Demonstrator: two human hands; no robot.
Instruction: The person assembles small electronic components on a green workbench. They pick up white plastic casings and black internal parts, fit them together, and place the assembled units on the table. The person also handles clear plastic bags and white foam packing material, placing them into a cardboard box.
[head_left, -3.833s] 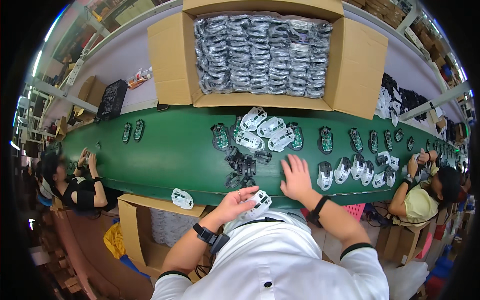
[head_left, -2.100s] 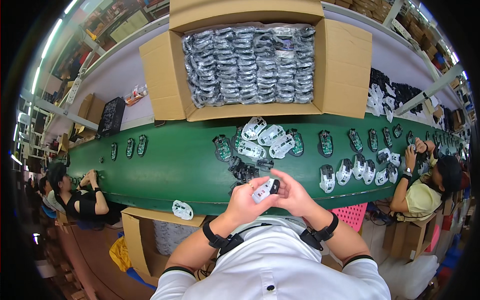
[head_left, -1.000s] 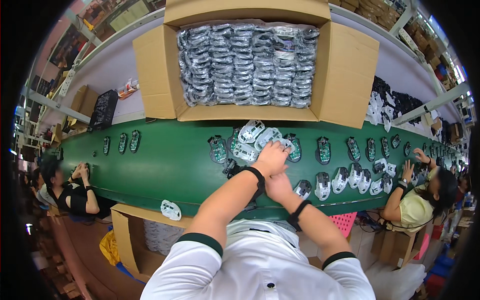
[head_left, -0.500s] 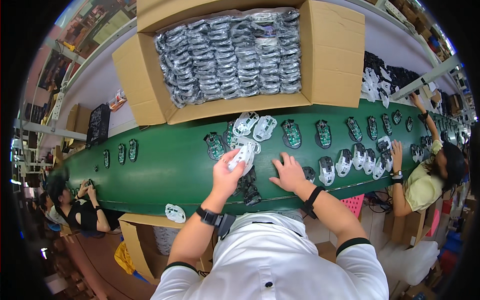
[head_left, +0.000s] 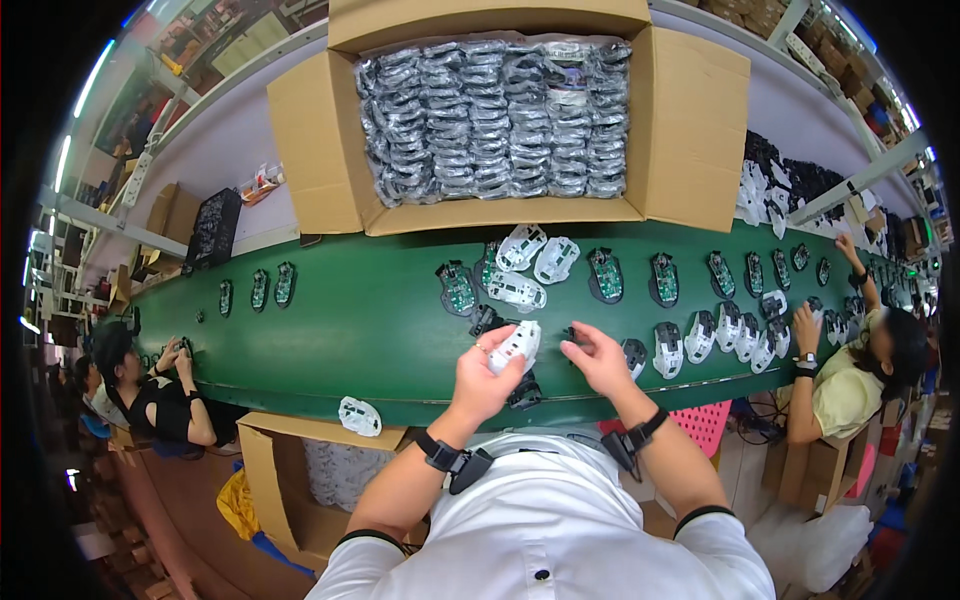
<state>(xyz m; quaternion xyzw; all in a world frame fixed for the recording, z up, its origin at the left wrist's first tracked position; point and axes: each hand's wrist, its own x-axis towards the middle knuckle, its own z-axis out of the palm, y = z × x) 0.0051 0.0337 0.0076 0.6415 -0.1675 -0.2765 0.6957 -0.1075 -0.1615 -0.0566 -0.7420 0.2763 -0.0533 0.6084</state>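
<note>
My left hand is closed on a white mouse shell, held up above the green bench. Close to its right, my right hand pinches a small black part between thumb and fingers; the part's exact kind is too small to make out. Black plastic parts lie under and beside the left hand, partly hidden by it. Just beyond the hands, white mouse shells lie in a loose cluster, next to a mouse base with a green circuit board.
A big open carton of bagged items stands at the back. Mouse bases with circuit boards and white-and-black shells line the right of the green bench. One white shell rests at the near edge. Co-workers sit at both sides.
My right hand has come up from the bench and now pinches a small black part. The left hand has tilted the white shell more upright. The view has shifted slightly.
</note>
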